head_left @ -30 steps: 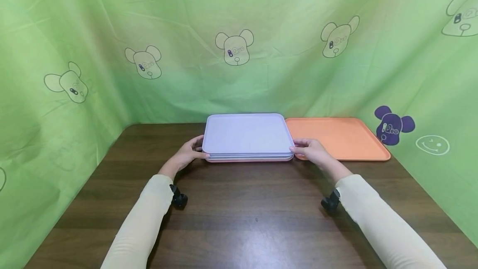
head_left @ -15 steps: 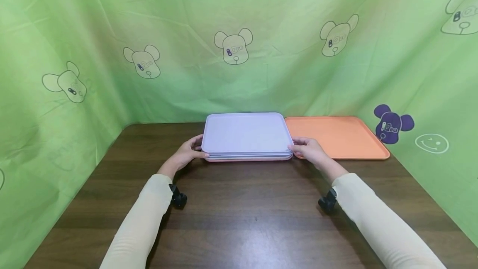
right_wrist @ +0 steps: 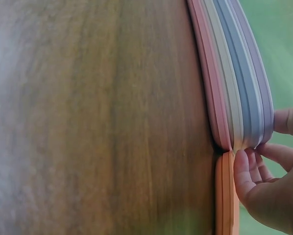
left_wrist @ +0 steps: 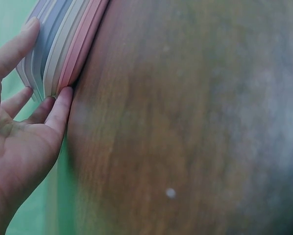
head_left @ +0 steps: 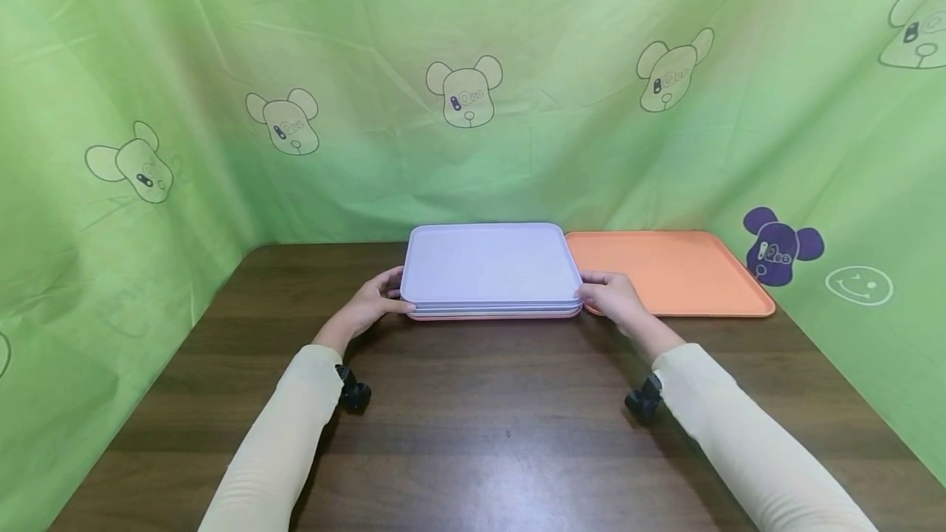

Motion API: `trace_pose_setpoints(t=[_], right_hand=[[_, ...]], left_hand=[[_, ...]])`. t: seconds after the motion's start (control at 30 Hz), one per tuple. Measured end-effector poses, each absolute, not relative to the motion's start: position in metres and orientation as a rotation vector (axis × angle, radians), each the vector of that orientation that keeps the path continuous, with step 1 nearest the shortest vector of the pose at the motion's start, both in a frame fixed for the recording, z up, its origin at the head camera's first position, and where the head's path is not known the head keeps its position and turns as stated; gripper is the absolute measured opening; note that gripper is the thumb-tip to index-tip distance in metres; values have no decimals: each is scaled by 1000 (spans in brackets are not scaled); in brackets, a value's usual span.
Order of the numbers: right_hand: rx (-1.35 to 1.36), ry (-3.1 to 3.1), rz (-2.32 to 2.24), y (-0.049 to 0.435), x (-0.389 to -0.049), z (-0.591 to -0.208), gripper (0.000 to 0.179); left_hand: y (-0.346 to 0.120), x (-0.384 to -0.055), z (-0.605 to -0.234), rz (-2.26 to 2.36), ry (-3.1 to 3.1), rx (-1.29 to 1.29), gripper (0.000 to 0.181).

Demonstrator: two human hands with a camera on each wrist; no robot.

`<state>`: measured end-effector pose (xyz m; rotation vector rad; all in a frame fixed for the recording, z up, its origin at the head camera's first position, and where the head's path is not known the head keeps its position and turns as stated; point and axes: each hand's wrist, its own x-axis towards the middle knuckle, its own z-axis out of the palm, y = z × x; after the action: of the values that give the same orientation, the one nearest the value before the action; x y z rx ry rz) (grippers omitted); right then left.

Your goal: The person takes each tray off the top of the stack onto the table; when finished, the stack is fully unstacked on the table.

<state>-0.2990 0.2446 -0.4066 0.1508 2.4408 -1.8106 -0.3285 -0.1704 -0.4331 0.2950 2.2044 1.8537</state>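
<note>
A stack of trays stands at the back of the table, with a lavender tray (head_left: 491,263) on top. In the right wrist view, a blue tray (right_wrist: 238,68), a pale beige tray (right_wrist: 224,81) and a pink tray (right_wrist: 208,78) lie beneath it. My left hand (head_left: 372,302) holds the stack's left front corner, thumb at the lavender edge and fingers along the side down to the pink tray. At the right front corner, my right hand (head_left: 617,300) grips with thumb on the lavender rim and fingers against the stack's side, low ones close over the orange tray (head_left: 668,269).
That orange tray lies flat on the dark wooden table (head_left: 473,417), directly right of the stack. A green curtain (head_left: 384,171) printed with bear heads closes off the back and both sides. Each sleeve's cuff carries a black wrist camera (head_left: 355,394).
My right hand and forearm have shifted slightly inward, the thumb changing its place a little at the tray corner. The left hand and the stack stay where they were.
</note>
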Motion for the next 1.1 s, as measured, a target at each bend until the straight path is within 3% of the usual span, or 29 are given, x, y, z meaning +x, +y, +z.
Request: trace_pose_setpoints(t=[0.67, 1.1], right_hand=[[75, 2477, -1872, 250, -302, -390, 51], [69, 1985, -2091, 260, -303, -381, 65]], left_hand=[[-170, -329, -433, 1880, 2175, 321, 86], [-170, -328, -432, 1877, 2178, 299, 86]])
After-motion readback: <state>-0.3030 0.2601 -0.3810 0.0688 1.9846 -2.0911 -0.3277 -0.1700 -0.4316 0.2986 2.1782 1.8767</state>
